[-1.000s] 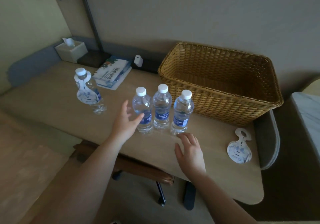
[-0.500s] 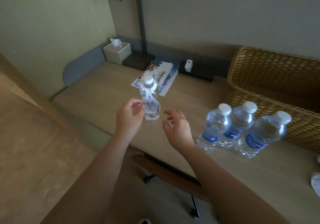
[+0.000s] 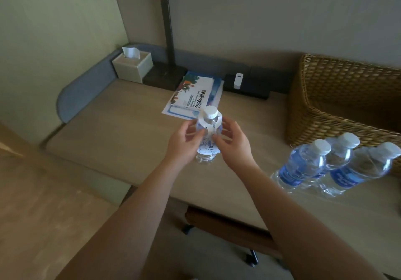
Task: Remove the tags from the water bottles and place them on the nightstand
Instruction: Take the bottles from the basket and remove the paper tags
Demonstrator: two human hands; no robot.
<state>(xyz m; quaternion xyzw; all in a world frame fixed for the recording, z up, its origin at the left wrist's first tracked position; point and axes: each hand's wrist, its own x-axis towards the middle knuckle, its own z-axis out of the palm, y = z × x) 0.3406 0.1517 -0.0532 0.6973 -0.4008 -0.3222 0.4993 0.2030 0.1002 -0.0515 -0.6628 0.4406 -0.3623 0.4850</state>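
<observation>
The tagged water bottle [image 3: 206, 137] stood upright on the counter [image 3: 121, 132], its long axis vertical and its white cap [image 3: 210, 112] pointing up, leaning slightly toward twelve o'clock in the wide-angle view. A paper tag [image 3: 208, 134] — white with blue print — hung from the neck by its ring and lay down the near face of the clear bottle, its long axis running from neck to base. The left hand [image 3: 184, 142] came in from eight o'clock and the right hand [image 3: 233, 143] from four o'clock; both were curled close around the bottle's shoulders, thumbs and forefingers pinched on the tag just below the ring.

At about three to four o'clock from it, well apart, three more water bottles [image 3: 334, 162] stood in a tight row touching one another, each clear with a white cap and a blue label, none carrying a tag. Just behind them sat a woven wicker basket [image 3: 321, 115].

The counter was pale wood with a grey padded rim along its back and left end. At twelve o'clock from the held bottle lay a printed booklet [image 3: 193, 94]; beyond it stood the dark base and stem of a lamp [image 3: 167, 41], with a cream tissue box [image 3: 133, 65] at eleven o'clock and a small white adapter [image 3: 238, 80] at one o'clock. The walls were plain — greenish on the left, beige behind.
</observation>
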